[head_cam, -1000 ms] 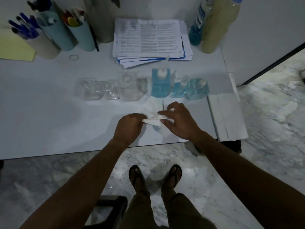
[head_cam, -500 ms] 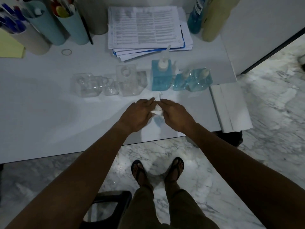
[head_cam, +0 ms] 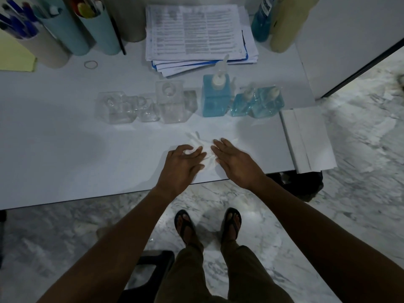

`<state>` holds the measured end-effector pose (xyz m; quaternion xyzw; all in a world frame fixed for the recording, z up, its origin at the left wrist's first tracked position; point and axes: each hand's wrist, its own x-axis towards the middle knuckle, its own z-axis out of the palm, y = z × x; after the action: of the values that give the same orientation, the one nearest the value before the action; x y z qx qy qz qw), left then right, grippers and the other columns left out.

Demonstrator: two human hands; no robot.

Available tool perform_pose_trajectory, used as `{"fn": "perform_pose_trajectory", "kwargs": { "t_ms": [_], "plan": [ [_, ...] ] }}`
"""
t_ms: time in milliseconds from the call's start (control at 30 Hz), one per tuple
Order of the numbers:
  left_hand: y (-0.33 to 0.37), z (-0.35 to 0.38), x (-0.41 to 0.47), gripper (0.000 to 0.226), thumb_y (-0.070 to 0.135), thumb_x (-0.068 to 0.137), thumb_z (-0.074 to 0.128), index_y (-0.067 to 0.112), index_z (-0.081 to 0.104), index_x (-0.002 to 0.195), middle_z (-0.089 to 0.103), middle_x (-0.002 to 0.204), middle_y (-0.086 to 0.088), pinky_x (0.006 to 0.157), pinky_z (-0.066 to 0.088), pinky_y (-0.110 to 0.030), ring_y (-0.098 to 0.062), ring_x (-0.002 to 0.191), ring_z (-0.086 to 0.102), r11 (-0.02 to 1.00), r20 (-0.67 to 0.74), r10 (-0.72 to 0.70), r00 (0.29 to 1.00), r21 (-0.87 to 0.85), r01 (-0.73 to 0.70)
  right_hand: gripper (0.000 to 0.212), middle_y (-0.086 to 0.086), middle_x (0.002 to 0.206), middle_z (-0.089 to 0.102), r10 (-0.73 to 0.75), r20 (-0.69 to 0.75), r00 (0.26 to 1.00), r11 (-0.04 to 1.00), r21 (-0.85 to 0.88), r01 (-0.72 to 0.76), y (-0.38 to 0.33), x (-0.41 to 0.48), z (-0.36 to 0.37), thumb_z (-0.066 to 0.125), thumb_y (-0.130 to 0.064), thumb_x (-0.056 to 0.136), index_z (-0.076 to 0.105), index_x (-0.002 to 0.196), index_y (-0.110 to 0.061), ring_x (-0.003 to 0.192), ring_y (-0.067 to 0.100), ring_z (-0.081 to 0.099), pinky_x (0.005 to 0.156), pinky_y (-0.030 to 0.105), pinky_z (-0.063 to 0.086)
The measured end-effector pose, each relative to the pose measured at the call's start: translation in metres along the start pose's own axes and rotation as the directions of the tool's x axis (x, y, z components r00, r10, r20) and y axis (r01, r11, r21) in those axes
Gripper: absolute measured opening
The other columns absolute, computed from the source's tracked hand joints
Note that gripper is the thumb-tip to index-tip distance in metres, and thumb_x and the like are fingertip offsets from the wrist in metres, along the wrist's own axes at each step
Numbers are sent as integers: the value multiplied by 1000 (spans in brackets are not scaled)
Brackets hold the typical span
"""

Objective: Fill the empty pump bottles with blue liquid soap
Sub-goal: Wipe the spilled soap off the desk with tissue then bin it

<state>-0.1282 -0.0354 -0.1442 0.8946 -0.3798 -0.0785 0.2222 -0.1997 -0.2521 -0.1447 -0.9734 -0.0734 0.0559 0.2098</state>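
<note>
Three pump bottles filled with blue soap stand in a row on the white table [head_cam: 65, 149]: a tall one [head_cam: 216, 99] and two small ones [head_cam: 243, 104] [head_cam: 269, 102]. Left of them stand several empty clear bottles without pumps, among them a wide one [head_cam: 114, 110] and a taller one [head_cam: 171, 101]. A crumpled white tissue [head_cam: 200, 142] lies on the table in front of the row. My left hand [head_cam: 182, 165] presses on it with fingers curled into the tissue. My right hand [head_cam: 235, 161] lies flat on its right part, fingers straight.
A dark blue liquid bottle [head_cam: 262, 20] and a cream bottle [head_cam: 286, 22] stand at the back right. A paper stack [head_cam: 196, 31], pen cups [head_cam: 98, 27] and a rubber band [head_cam: 90, 64] sit behind. White sheets [head_cam: 308, 138] overhang the right edge.
Both hands went from holding the tissue together to pressing it on the table. My right hand has flattened out and the tissue has spread between the hands.
</note>
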Motion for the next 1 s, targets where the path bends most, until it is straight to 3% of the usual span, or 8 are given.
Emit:
{"fn": "perform_pose_trajectory", "kwargs": {
  "t_ms": [200, 400, 567, 700, 767, 867, 933, 1000],
  "plan": [
    [19, 11, -7, 37, 40, 92, 53, 24, 70, 121, 69, 123, 3, 89, 49, -43, -25, 118, 56, 994, -20, -94, 995, 46, 95, 44, 9, 153, 41, -64, 3, 998, 997, -50, 64, 3, -4, -2, 47, -19, 100, 47, 142, -7, 143, 27, 35, 112, 37, 34],
    [37, 19, -12, 27, 29, 88, 66, 23, 74, 113, 70, 121, 4, 87, 48, -37, -25, 112, 59, 997, -158, -62, 985, 27, 67, 45, 11, 153, 39, -137, 23, 990, 990, -24, 138, 16, -21, -2, 42, -19, 101, 45, 144, -6, 142, 29, 36, 116, 44, 32],
    [52, 28, -15, 24, 31, 89, 65, 24, 75, 110, 72, 117, 7, 87, 49, -36, -22, 110, 60, 998, -186, -55, 981, 14, 58, 45, 12, 151, 41, -201, 9, 980, 980, 9, 201, 30, -42, 0, 46, -15, 99, 46, 142, -5, 141, 30, 38, 115, 45, 33],
    [72, 38, -20, 18, 27, 86, 70, 24, 78, 102, 74, 110, 6, 89, 50, -35, -21, 104, 65, 998, -228, -70, 971, -22, 67, 47, 14, 148, 46, -277, -8, 961, 960, -37, 277, 43, -58, -2, 54, -5, 92, 51, 139, -3, 137, 29, 44, 113, 42, 36],
    [84, 44, -20, 16, 26, 88, 67, 23, 79, 98, 75, 107, 3, 89, 47, -31, -21, 99, 68, 999, -236, -53, 970, -10, 52, 54, 15, 145, 49, -303, -19, 953, 952, -41, 302, 50, -66, -6, 62, 9, 82, 56, 134, -2, 132, 30, 50, 105, 42, 45],
    [98, 41, -11, 22, 27, 89, 59, 22, 79, 96, 77, 94, 2, 80, 43, -27, -20, 86, 71, 999, -186, -42, 982, -27, 37, 53, 9, 149, 46, -278, 30, 960, 961, -1, 278, 60, -73, -16, 65, 9, 81, 59, 131, -8, 127, 27, 55, 89, 42, 57],
    [104, 29, 3, 23, 28, 90, 59, 23, 79, 97, 78, 87, 1, 71, 48, -26, -19, 78, 71, 990, -101, -96, 990, -109, 85, 41, 6, 149, 45, -191, 63, 980, 978, 94, 184, 64, -71, -32, 58, -2, 91, 62, 129, -15, 124, 24, 57, 96, 38, 53],
    [108, 14, 21, 17, 26, 88, 66, 22, 79, 98, 78, 91, 1, 72, 55, -26, -12, 79, 72, 922, 16, -228, 974, -317, 221, 25, 11, 127, 58, -93, 3, 996, 963, 254, 89, 67, -61, -53, 59, -8, 93, 71, 114, -13, 104, 21, 63, 88, 31, 51]
  ]
}}
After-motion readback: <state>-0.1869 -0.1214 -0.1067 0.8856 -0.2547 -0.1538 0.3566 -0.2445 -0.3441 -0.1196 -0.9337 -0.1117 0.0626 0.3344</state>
